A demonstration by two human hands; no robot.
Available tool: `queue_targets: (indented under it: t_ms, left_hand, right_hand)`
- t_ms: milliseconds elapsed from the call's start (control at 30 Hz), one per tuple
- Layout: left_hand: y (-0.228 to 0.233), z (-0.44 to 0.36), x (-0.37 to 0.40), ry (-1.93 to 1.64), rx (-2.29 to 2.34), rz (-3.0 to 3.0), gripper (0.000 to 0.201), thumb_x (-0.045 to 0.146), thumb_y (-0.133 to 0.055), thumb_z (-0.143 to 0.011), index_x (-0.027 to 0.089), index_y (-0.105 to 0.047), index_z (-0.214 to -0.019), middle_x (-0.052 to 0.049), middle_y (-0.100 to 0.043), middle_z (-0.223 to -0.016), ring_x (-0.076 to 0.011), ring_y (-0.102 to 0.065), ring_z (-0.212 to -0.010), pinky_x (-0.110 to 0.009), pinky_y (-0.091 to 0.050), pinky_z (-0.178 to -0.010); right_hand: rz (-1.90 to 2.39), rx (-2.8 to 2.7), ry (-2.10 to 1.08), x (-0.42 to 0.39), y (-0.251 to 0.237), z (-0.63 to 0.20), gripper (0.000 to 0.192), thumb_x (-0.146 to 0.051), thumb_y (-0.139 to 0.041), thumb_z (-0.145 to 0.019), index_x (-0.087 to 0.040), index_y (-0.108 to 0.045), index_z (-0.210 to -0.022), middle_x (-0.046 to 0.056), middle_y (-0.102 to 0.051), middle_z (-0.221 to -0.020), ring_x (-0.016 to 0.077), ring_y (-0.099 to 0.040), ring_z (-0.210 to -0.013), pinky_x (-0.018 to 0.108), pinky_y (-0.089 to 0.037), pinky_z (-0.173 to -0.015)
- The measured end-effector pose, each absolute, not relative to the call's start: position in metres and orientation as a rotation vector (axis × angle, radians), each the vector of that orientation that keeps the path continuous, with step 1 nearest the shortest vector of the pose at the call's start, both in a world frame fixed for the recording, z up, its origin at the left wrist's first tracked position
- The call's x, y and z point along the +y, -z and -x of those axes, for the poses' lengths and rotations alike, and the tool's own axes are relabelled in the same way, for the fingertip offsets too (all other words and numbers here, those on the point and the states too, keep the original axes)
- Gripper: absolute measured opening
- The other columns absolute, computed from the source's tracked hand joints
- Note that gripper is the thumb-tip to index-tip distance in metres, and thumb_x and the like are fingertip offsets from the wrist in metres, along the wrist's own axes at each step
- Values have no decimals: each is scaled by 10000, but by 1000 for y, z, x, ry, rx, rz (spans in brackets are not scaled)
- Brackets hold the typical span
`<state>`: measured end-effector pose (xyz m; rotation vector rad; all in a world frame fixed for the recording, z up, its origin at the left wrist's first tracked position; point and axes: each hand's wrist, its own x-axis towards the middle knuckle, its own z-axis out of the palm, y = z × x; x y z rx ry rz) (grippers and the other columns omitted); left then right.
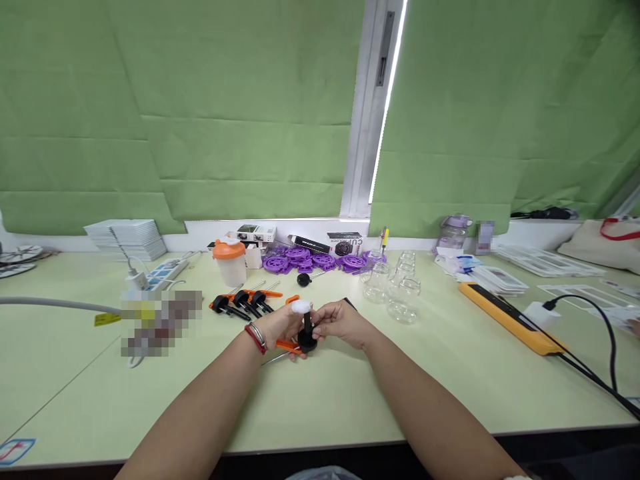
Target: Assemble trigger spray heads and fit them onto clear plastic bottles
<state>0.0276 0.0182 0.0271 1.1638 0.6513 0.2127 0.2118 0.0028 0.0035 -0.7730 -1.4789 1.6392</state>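
Observation:
My left hand (283,328) is closed around a black-and-orange assembly (307,342) with a round black base and an upright black stem. A white rounded cap (301,307) tops the stem. Out of the assembly's lower left side runs a thin metal rod (275,359). The fingers of my right hand (340,325) pinch the assembly at its stem; any small part between them is hidden. Left of my hands lie several similar black-and-orange assemblies (243,303) with metal rods. Beyond my hands rests a loose black round piece (303,280) with a rod.
Several clear glass vessels (403,310) stand to the right. Purple plastic parts (320,262) are heaped before small boxes (310,245). An orange-lidded cup (233,267) and a power strip (167,270) are at left. A yellow-and-black device (510,319) with cables lies at right.

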Motion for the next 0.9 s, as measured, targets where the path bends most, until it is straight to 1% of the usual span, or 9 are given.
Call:
queue_targets:
  t_ms: [200,400,633,900]
  left_hand:
    - [-27,-27,18,-209,658,-1168,620,726,-447,-684,194,-481,-1000,-75,-624,-841,-220,-624,-637,-276,-454,-401]
    - [-27,-27,18,-203,674,-1203,605,723,-418,-703,194,-494,-986,-70,-615,-813,-216,-622,-641,-266,-450,-408]
    - [-28,-28,16,-212,693,-1202,580,703,-450,-693,201,-498,-981,-49,-608,-777,-199,-606,-593,-270,-449,-415]
    - [-26,-27,18,-220,695,-1183,591,704,-459,-689,197,-496,-991,-64,-615,-790,-208,-608,-591,-265,-437,-400]
  right_hand:
    - [774,-1475,-1630,2,-4,-212,339,-280,-837,-505,-101,-685,-750,33,-675,-640,137,-625,-559,303,-513,-601]
    - [800,-1495,-1603,2,-5,-212,354,-351,-817,-547,-97,-696,-763,51,-676,-636,167,-648,-606,316,-518,-608]
    - [824,-1498,-1599,1,-9,-211,359,-355,-829,-517,-95,-688,-719,45,-668,-610,143,-629,-549,298,-517,-584]
    - [808,-1518,-1565,1,-7,-211,327,-349,-824,-529,-103,-686,-693,29,-656,-604,147,-636,-583,291,-517,-596]
